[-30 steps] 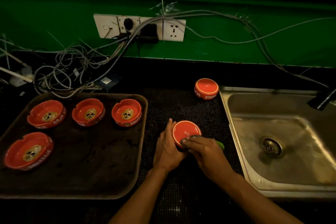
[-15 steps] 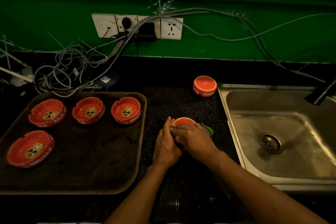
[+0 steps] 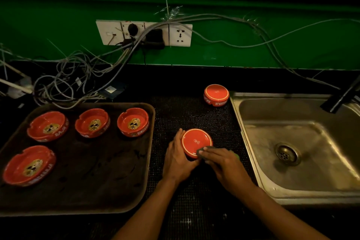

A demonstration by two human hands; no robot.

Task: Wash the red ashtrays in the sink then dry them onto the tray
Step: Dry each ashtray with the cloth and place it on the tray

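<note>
A red ashtray [image 3: 195, 140] lies upside down on the black mat between tray and sink. My left hand [image 3: 178, 157] grips its left side. My right hand [image 3: 222, 163] presses a green scrub pad [image 3: 202, 151] against its near right edge. A second upturned red ashtray [image 3: 216, 94] stands at the back of the mat, beside the sink's corner. Several red ashtrays sit upright on the dark tray [image 3: 109, 191] at the left, one of them [image 3: 133, 122] nearest my hands. The steel sink [image 3: 259, 161] is at the right.
A black tap [image 3: 342, 95] leans over the sink's far right corner. A tangle of grey cables [image 3: 78, 80] lies behind the tray, running up to wall sockets [image 3: 144, 33] on the green wall. The textured black mat [image 3: 194, 115] covers the counter.
My right hand, which covered the ashtray's bottom half a second ago, has slid back to its near right edge, baring the red underside again. The left hand keeps its hold.
</note>
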